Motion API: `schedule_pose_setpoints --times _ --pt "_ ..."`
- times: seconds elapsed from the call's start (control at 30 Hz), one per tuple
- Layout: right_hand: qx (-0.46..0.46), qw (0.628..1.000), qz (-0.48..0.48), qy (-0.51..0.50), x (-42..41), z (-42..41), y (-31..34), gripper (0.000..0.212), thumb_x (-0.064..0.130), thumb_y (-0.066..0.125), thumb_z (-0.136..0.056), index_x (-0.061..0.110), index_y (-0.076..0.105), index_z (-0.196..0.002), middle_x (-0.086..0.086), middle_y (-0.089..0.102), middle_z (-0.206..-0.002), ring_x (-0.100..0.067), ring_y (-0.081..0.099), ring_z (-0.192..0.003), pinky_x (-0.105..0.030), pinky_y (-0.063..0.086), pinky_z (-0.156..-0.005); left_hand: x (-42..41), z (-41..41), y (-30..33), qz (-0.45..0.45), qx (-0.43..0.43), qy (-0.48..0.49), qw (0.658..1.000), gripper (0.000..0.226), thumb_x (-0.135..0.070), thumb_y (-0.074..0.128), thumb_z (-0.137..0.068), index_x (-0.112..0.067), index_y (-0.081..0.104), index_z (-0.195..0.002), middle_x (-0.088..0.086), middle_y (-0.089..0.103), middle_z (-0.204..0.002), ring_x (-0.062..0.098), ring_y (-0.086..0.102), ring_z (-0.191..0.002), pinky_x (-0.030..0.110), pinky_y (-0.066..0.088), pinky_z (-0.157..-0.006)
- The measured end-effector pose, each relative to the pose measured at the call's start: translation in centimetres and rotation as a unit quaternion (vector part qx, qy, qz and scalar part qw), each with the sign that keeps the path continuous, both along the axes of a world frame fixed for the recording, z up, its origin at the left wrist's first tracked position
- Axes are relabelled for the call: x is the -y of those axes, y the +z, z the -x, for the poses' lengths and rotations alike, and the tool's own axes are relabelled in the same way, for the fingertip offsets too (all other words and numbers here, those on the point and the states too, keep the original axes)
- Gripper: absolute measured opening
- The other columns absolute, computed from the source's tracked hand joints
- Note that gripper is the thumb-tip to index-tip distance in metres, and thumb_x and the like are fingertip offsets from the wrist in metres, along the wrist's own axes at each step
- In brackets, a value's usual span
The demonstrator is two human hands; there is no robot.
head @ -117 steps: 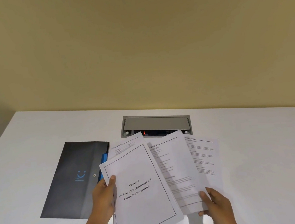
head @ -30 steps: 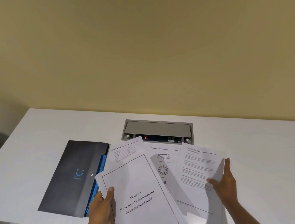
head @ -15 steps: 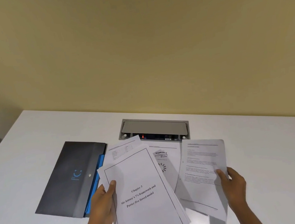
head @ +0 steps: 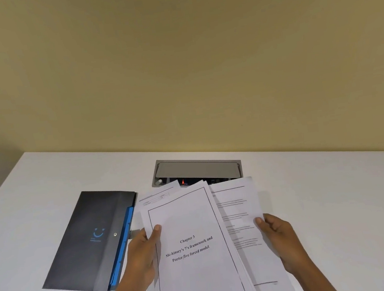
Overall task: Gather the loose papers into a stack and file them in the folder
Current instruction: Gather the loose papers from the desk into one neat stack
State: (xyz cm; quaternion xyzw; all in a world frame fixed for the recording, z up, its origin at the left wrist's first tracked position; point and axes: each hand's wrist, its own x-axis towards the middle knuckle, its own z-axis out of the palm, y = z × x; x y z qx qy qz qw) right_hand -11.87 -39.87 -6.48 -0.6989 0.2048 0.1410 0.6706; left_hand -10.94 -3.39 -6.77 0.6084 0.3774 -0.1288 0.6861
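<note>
Several white printed papers (head: 190,220) are gathered in a loose, slightly fanned stack above the white table (head: 338,200). The top sheet reads "Chapter 3". My left hand (head: 143,257) grips the stack's left edge, thumb on the top sheet. My right hand (head: 278,234) holds the right edge of a text page (head: 238,202) that pokes out to the right under the top sheet. A dark grey folder (head: 93,234) with a blue smile logo, a snap button and blue inner tabs lies shut flat on the table, just left of my left hand.
A grey cable hatch (head: 197,168) is set into the table behind the papers, with a red light inside. A beige wall rises behind the table. The table's front edge runs just below the folder, with floor beyond it at the lower left.
My right hand has slid the rightmost text page leftward under the top sheets. The page with the round diagram is now covered. The stack has become narrower; the folder has not moved.
</note>
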Motion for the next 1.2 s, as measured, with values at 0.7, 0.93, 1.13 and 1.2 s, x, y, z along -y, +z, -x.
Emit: schedule_pose_setpoints --times 0.7,0.93,1.13,1.2 --pt "-0.083 0.984 -0.109 0.111 -7.6 0.2 0.6 0.025 0.025 0.060 -0.109 0.017 0.081 -0.119 -0.012 0.082 -0.121 -0.030 0.078 -0.114 -0.034 0.066 -0.086 0.2 0.9 0.6 -0.042 -0.072 -0.065 0.994 0.033 -0.044 0.063 -0.100 -0.021 0.067 -0.122 0.005 0.075 -0.117 0.031 0.067 -0.111 0.053 0.052 -0.099" --pt "-0.110 0.975 -0.128 0.143 -9.1 0.0 0.2 0.027 0.021 0.071 -0.100 0.018 0.079 -0.126 -0.015 0.080 -0.124 -0.036 0.078 -0.113 -0.044 0.066 -0.090 -0.2 1.4 0.6 -0.027 -0.062 -0.055 0.996 0.026 -0.043 0.065 -0.098 -0.025 0.058 -0.114 -0.009 0.068 -0.103 0.012 0.061 -0.089 0.043 0.045 -0.092" --pt "-0.127 0.965 -0.165 0.162 -10.2 -0.3 -0.8 0.031 0.035 0.068 -0.104 0.018 0.078 -0.127 -0.014 0.079 -0.127 -0.035 0.076 -0.117 -0.048 0.063 -0.100 -1.6 2.5 -0.6 -0.051 -0.054 -0.058 0.995 0.065 -0.039 0.068 -0.098 -0.012 0.045 -0.153 0.010 0.051 -0.159 0.033 0.050 -0.142 0.051 0.041 -0.115" --pt "-0.141 0.964 -0.142 0.176 -10.5 -0.5 -0.9 0.038 0.047 0.061 -0.106 0.020 0.079 -0.125 -0.013 0.081 -0.123 -0.029 0.079 -0.106 -0.038 0.065 -0.086 -2.1 2.9 -1.1 -0.054 -0.053 -0.040 0.996 0.037 -0.032 0.071 -0.097 -0.015 0.065 -0.129 0.011 0.071 -0.135 0.028 0.068 -0.118 0.047 0.055 -0.099"
